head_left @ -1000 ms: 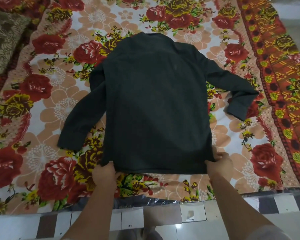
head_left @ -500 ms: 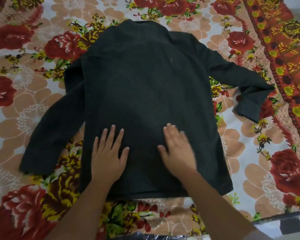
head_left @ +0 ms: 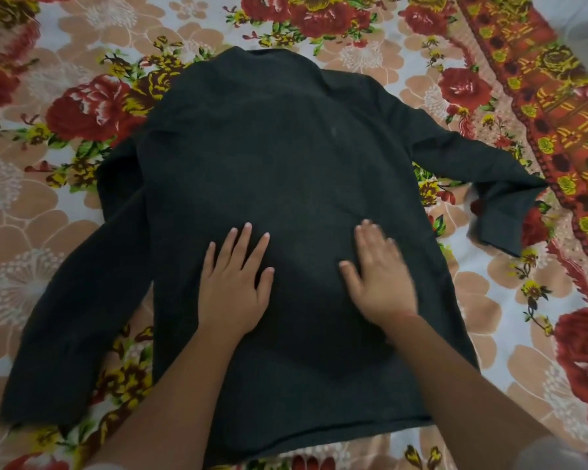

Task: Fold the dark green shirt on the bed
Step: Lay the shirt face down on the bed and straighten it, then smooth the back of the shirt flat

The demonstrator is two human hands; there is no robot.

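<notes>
The dark green shirt [head_left: 279, 171] lies spread out flat, back side up, on the flowered bed sheet [head_left: 41, 205], collar at the far end and hem nearest me. Its left sleeve [head_left: 68, 330] runs down toward the near left. The right sleeve [head_left: 482, 184] stretches out to the right, cuff bent back toward me. My left hand [head_left: 235, 286] rests flat on the lower middle of the shirt, fingers spread. My right hand [head_left: 377, 279] lies flat beside it, a little to the right, slightly blurred. Neither hand grips the cloth.
The sheet's red and orange patterned border [head_left: 550, 106] runs along the right side. The bed's near edge is out of frame below my forearms.
My hands let go of the hem corners and came to lie flat on the shirt's middle, then slid farther up. The camera moved closer over the bed.
</notes>
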